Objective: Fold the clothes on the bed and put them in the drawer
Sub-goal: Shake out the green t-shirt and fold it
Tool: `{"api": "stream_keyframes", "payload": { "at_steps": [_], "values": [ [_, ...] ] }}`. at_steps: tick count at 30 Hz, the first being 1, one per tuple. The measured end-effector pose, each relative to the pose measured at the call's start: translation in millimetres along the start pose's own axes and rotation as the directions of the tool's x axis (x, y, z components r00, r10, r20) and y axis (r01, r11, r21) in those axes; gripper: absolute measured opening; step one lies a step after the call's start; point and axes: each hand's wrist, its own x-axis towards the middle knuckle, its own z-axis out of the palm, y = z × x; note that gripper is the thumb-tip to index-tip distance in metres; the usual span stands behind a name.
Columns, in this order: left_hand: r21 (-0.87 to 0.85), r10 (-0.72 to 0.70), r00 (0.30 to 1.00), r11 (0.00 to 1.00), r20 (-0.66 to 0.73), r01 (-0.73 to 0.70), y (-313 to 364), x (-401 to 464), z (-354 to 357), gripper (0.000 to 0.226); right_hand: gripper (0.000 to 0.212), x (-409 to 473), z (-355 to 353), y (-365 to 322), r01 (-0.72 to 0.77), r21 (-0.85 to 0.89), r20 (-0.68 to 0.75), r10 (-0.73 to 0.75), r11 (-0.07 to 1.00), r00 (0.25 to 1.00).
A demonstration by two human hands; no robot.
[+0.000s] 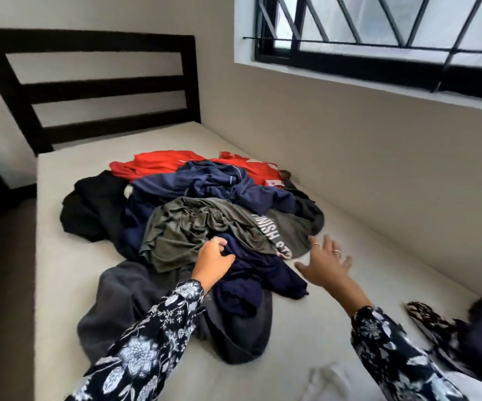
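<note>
A heap of unfolded clothes (193,215) is lying in the middle of the bed (60,256), with red pieces at the far end, navy and black ones in the middle, an olive shirt (193,230) on top and a grey garment (124,299) nearest the camera. The left hand (215,260) is curling its fingers into a dark navy garment (263,273) at the front of the heap, gripping the cloth. The right hand (325,261) is hovering just beside the heap with fingers spread, holding nothing. A dark headboard (89,91) is standing at the far end, and a barred window (378,30) is sitting in the wall alongside.
</note>
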Motion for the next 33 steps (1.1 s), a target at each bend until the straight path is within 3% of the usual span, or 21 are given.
{"api": "stream_keyframes", "payload": {
  "at_steps": [7, 12, 17, 21, 25, 30, 33],
  "values": [
    [0.075, 0.017, 0.995, 0.997, -0.102, -0.009, -45.7, 26.1, -48.9, 0.035, 0.071, 41.6, 36.3, -56.1, 0.148, -0.039, 0.07, -0.145, 0.988, 0.987],
    [0.111, 0.065, 0.985, 0.993, -0.161, -0.048, -49.3, 51.1, -55.7, 0.034, 0.058, 77.7, 51.2, -54.0, 0.02, 0.064, 0.096, -0.026, 0.998, 0.995],
    [0.15, 0.127, 0.977, 0.984, -0.174, -0.101, -41.8, 77.0, -46.8, 0.031, 0.066, 112.9, 53.3, -31.3, -0.143, 0.222, 0.027, 0.14, 0.965, 0.99],
    [0.199, 0.186, 0.968, 0.968, -0.167, -0.152, -35.7, 98.0, -28.7, 0.034, 0.067, 140.3, 59.1, -8.4, -0.138, 0.311, 0.011, 0.142, 0.94, 0.99],
    [0.214, 0.225, 0.965, 0.957, -0.13, -0.195, -30.9, 107.4, -9.9, 0.034, 0.067, 158.6, 69.0, 1.7, -0.096, 0.294, -0.006, 0.103, 0.951, 0.995],
    [0.242, 0.231, 0.966, 0.95, -0.119, -0.197, -23.3, 111.6, 11.6, 0.036, 0.046, 175.0, 78.4, 4.5, -0.152, 0.45, -0.024, 0.182, 0.88, 0.983],
    [0.319, 0.227, 0.962, 0.933, -0.154, -0.169, -13.1, 106.2, 19.5, 0.04, 0.028, 171.4, 74.5, 7.1, -0.075, 0.509, -0.062, 0.123, 0.857, 0.99]
  ]
}}
